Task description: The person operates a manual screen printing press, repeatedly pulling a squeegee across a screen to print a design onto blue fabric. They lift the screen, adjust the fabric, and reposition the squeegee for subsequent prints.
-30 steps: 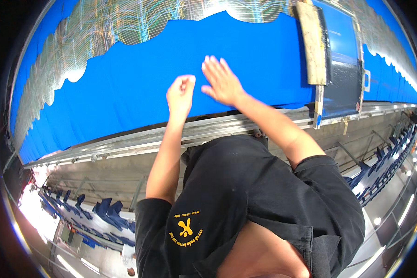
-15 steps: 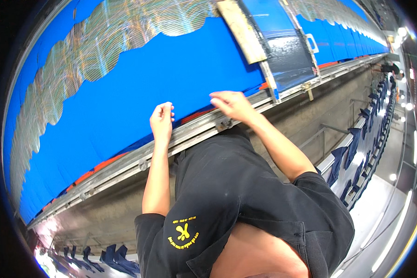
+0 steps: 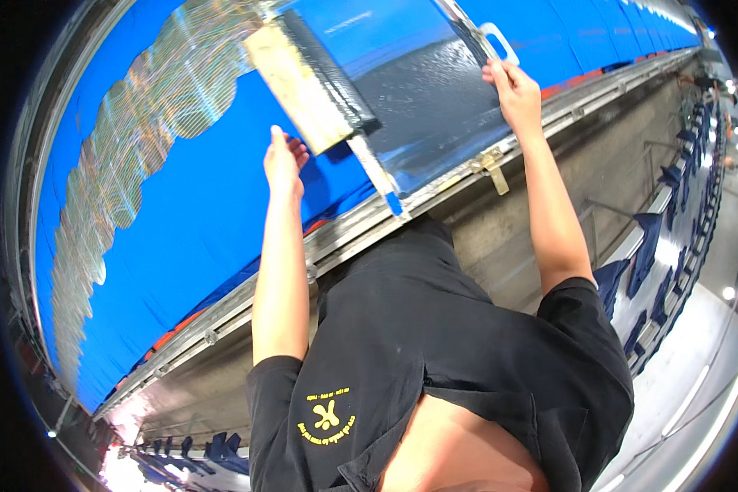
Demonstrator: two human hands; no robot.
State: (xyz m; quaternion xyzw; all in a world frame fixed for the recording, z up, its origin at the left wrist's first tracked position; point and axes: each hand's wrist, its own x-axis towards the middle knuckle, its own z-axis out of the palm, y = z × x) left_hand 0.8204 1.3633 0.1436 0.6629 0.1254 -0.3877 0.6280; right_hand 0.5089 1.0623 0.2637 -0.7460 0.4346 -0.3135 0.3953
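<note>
Screen frame [image 3: 377, 176] between my left hand [image 3: 284, 166] and nearer right hand [image 3: 519, 98].
Right fingers bent at its edge, clamping unconfirmed; left fingers loosely parted, wooden board [image 3: 297, 86] slanting just rightward.

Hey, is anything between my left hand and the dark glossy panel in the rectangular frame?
Yes: in this view, the long, pale, scuffed board and the black bar beside it lie between your left hand and the dark glossy panel, along its left side.

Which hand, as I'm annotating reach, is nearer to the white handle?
Right. The right hand is just below the white handle; contact is unclear. The left hand is much farther left, beyond the wooden board, over blue fabric.
</note>
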